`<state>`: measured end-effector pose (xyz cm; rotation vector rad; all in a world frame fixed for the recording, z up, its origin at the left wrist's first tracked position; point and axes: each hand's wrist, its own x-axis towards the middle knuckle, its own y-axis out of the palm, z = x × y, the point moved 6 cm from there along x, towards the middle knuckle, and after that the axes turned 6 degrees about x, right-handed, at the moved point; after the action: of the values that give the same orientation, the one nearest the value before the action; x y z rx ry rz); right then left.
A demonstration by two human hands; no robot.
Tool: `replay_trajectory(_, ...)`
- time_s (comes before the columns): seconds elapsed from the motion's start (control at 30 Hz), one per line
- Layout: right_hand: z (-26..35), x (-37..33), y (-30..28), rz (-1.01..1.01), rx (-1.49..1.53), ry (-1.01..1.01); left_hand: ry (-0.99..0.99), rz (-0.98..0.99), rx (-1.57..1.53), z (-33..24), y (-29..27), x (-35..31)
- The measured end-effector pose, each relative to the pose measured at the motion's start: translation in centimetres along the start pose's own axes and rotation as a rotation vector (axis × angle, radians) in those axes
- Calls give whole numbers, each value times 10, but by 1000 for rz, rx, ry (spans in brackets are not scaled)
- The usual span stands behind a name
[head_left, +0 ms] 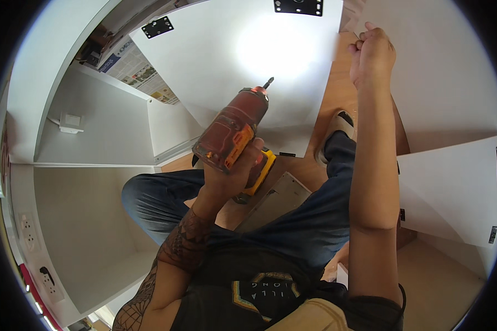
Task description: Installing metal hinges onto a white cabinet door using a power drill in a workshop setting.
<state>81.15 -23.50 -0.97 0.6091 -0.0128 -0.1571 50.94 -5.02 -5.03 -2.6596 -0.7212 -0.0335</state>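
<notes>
My left hand [229, 179] is wrapped round the grip of a red cordless impact driver [232, 129] with a yellow battery at its base. Its screwdriver bit [268, 83] points up and to the right, over a white panel [204, 60]. A bright round patch of light falls on that panel. Raised beyond the panel's right edge, my right hand [374, 55] is closed, fingertips drawn together. Whatever lies between those fingertips, if anything, is too small to make out. Black perforated metal plates [157, 27] are fixed near the panel's far edge.
White cabinet compartments [94, 209] stand on the left, with power outlets [27, 231] on their side. At the right is another white panel [453, 187] with black hardware. A flat board [279, 201] lies on the wooden floor between my legs. Newspaper [141, 77] shows behind the panel.
</notes>
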Motion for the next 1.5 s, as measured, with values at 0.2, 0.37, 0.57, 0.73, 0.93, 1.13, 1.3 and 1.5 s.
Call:
replay_trajectory(0.2, -17, 15, -23, 251, 294, 248, 43, 38, 34, -5, 14, 1)
replay_trajectory(0.37, 8, -25, -6, 348, 163, 213, 57, 66, -8, -20, 17, 4)
replay_trajectory(0.57, 9, -36, -5, 548, 65, 253, 100, 62, -6, -42, 24, 21)
replay_trajectory(0.73, 37, -43, 2, 552, -68, 5, 141, 38, -13, -61, 26, 33)
replay_trajectory(0.93, 36, -57, 19, 719, 245, 235, 117, 50, -90, -76, 34, 44)
replay_trajectory(1.13, 2, -61, 23, 676, 384, 461, 190, 13, -25, -87, 41, 45)
replay_trajectory(1.3, -3, -67, 37, 733, 369, 478, 215, -19, -71, -60, 36, 57)
replay_trajectory(1.5, 3, -48, 35, 595, 432, 294, 230, 24, -65, -38, 28, 63)
